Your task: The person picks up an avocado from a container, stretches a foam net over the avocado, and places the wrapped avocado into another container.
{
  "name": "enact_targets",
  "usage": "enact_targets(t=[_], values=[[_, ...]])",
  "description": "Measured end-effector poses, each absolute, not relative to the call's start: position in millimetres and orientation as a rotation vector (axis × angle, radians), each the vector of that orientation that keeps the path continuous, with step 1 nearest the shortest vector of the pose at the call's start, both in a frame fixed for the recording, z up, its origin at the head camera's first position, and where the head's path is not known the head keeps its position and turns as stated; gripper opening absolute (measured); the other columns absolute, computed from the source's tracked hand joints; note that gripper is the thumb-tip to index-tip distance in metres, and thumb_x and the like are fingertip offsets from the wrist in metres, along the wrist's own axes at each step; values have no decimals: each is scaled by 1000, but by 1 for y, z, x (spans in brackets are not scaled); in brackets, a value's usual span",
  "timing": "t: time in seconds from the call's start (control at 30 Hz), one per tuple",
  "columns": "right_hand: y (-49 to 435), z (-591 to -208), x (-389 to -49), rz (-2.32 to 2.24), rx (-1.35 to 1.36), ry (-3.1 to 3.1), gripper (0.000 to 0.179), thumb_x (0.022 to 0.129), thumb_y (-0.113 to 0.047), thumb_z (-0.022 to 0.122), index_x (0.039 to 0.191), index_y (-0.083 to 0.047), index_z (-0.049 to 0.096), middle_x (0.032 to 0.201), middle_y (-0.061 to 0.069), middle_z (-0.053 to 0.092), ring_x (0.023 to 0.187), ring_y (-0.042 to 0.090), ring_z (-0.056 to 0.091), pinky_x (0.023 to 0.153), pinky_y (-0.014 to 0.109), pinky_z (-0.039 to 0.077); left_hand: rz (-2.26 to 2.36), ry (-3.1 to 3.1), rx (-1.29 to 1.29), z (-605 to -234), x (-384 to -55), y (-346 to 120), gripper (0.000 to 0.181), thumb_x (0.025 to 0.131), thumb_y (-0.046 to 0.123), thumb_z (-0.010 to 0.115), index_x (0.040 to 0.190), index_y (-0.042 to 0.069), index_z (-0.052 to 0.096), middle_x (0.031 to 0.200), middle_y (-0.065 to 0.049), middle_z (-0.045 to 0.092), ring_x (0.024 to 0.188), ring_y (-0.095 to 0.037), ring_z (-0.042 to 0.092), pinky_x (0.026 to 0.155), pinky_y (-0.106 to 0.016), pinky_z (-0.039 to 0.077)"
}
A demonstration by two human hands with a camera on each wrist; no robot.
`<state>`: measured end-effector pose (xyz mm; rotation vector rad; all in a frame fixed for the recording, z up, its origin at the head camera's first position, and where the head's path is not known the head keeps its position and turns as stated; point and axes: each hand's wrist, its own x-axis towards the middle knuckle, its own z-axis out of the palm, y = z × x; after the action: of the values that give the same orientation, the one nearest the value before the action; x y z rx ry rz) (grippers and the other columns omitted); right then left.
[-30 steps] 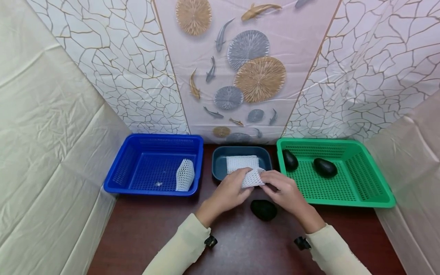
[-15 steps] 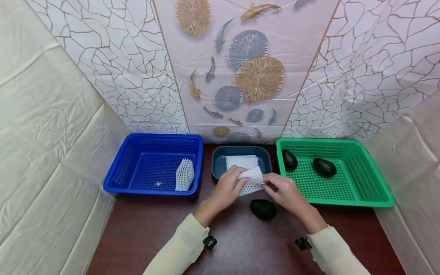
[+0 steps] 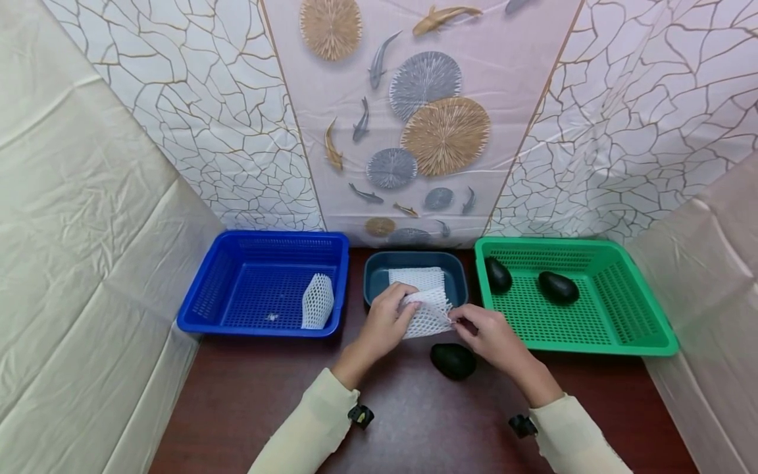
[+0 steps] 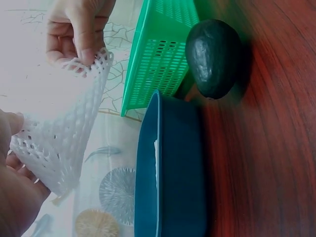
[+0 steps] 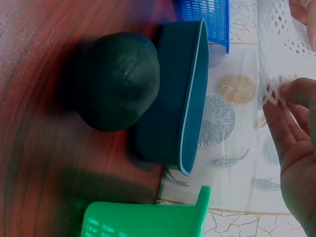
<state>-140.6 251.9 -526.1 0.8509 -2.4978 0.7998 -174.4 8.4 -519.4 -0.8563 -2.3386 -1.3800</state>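
Between both hands is a white foam net sleeve [image 3: 428, 317], held above the table in front of the dark teal tray [image 3: 457, 271]. My left hand [image 3: 381, 322] grips its left end, thumb on top. At the other end, my right hand [image 3: 487, 332] pinches the edge between thumb and fingers, as the left wrist view also shows, where the sleeve [image 4: 64, 128] spans the two hands. On the table just below lies a dark avocado [image 3: 453, 361], touched by neither hand. More white foam netting [image 3: 414, 276] lies in the tray, partly hidden behind the held sleeve.
On the left stands a blue basket [image 3: 204, 289] with a white net-wrapped item [image 3: 318, 301] at its right side. A green basket [image 3: 645, 329] on the right holds two avocados [image 3: 558, 288]. Patterned cloth [image 3: 391, 210] hangs behind the table.
The sleeve has been turned and spread out wider, its right edge now pulled toward the right hand. My left hand has shifted slightly left. The avocado on the table stays in place.
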Motion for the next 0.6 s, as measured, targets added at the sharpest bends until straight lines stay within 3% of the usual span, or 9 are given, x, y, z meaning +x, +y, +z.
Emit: enact_targets(t=[0.2,0.4,0.6], values=[[250,-524,-141,807,836,-2475,23,82,1,82,98,-11,71,92,-1,73,80,10,69,67,31,59,-1362,-2430,-866,-521,-172,10,17,102,14,63,117,7,65,116,-8,69,105,-20,66,93,-39,56],[246,-512,-140,829,790,-2437,22,83,1,82,101,-7,73,97,5,75,83,15,72,69,37,61,-1236,-2592,-884,-522,-167,12,44,100,26,63,141,11,56,137,-7,64,123,-20,62,104,-41,51],[241,-504,-140,865,718,-2475,23,84,0,82,102,-9,73,98,3,75,82,13,70,69,39,61,-740,-2683,-891,-522,-162,20,85,86,51,78,152,12,42,138,-7,61,120,-20,61,86,-39,52]])
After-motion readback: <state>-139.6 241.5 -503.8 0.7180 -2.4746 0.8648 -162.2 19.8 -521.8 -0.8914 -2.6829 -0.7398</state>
